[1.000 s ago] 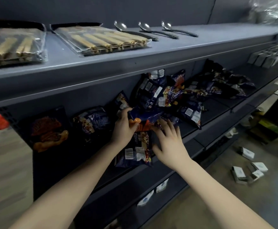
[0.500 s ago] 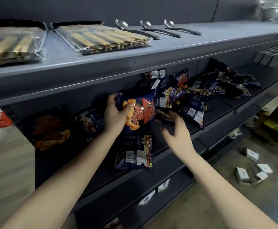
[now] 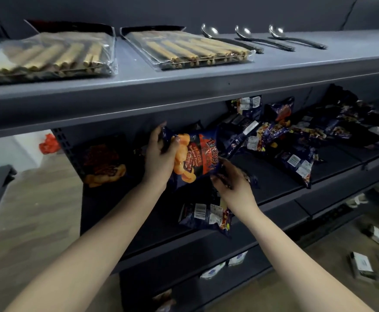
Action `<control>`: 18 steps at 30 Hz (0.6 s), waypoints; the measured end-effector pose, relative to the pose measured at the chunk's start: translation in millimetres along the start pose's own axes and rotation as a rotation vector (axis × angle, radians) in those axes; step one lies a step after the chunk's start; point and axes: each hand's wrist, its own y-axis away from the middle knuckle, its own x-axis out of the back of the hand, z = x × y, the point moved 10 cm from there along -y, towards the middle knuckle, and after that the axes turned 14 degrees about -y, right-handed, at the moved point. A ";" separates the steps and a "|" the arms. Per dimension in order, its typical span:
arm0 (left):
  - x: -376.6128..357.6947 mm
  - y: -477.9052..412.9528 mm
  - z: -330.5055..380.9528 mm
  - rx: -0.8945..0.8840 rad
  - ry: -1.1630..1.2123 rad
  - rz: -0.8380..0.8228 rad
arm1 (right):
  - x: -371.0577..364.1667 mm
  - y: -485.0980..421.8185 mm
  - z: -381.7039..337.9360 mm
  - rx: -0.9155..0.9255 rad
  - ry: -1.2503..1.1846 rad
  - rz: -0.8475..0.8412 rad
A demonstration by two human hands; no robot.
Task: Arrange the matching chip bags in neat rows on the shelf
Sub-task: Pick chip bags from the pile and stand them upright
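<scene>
Since I want the barbecue chip bag (image 3: 197, 158) to stand face-out just right of the upright matching bag (image 3: 104, 163), my left hand (image 3: 161, 158) grips its side edge and my right hand (image 3: 231, 183) pinches its lower corner, holding it raised.

The left grip's (image 3: 159, 158) fingertips disappear behind the held chip bag (image 3: 197, 158). The right grip's (image 3: 231, 183) fingertips blur at that bag's lower corner, so their hold is unclear. The right wrist covers part of the barcode-side bag (image 3: 206, 216). The left wafer-roll pack (image 3: 48, 57) is blurred and cut by the frame edge. Print on the far bag pile (image 3: 341, 129) is unreadable.
</scene>
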 end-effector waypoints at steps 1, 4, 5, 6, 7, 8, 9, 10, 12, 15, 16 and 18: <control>4.2 0.7 -0.7 -0.006 0.000 0.009 | -3.1 -1.1 -1.1 0.003 0.008 -0.006; 20.3 2.9 -7.0 0.025 0.031 0.065 | -11.9 -4.0 -1.5 -0.024 0.020 -0.022; 26.9 2.6 -10.4 0.043 0.045 0.090 | -14.4 -4.1 -1.4 -0.033 0.020 -0.024; 32.9 2.3 -13.0 0.060 0.058 0.103 | -17.5 -3.7 -0.6 -0.036 0.014 -0.030; 37.7 2.0 -14.8 0.072 0.072 0.105 | -20.3 -2.5 0.2 -0.047 0.004 -0.037; 42.0 2.0 -16.6 0.087 0.082 0.103 | -23.5 -1.2 -0.5 -0.048 -0.019 -0.049; 45.9 2.7 -19.2 0.109 0.100 0.102 | -26.5 0.0 -0.1 -0.056 -0.055 -0.060; 48.7 4.2 -22.3 0.135 0.132 0.099 | -29.6 1.2 -0.7 -0.065 -0.106 -0.071; 50.5 10.1 -29.3 0.201 0.221 0.065 | -37.6 3.8 -3.8 -0.101 -0.243 -0.088; 55.8 18.8 -41.0 0.265 0.301 0.031 | -50.3 1.5 -5.6 -0.179 -0.512 -0.101; 59.4 21.3 -43.7 0.265 0.323 0.031 | -55.4 -0.5 -4.1 -0.216 -0.625 -0.109; 68.0 26.5 -45.5 0.244 0.365 0.027 | -69.2 -3.6 -3.4 -0.285 -0.777 -0.155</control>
